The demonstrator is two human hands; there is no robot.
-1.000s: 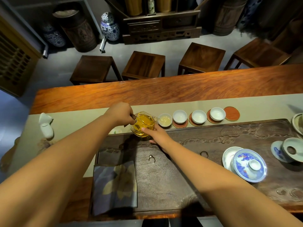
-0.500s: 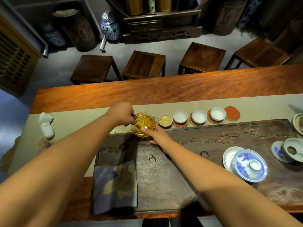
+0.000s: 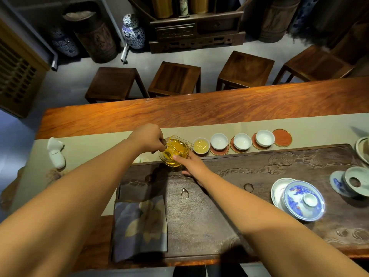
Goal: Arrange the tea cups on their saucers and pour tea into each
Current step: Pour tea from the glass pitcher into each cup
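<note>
Glass, and full of amber tea: the pitcher (image 3: 175,151) is what I watch most closely, tipped with its spout over the first cup (image 3: 201,145), which already holds pale tea. My left hand (image 3: 148,137) is clenched round the pitcher's dark handle, while my right hand (image 3: 191,161) props the near side of the glass with straight fingers, not gripping it.

I judge the main risk to be overfilling: the first cup looks nearly full, and if I keep the tilt it could spill onto the beige runner (image 3: 111,140). A wet spout could also drip when I shift along the row. The three white cups (image 3: 219,141) to the right sit close together on red saucers (image 3: 218,151), two of them off-centre, so a nudge from the pitcher could tip one. One more red saucer (image 3: 282,137) lies bare at the row's right end, and I cannot tell whether the first cup has a saucer under it.

All this runs along the runner, just beyond the far edge of the dark carved tray (image 3: 259,176) on the table (image 3: 199,108), left of its middle.
</note>
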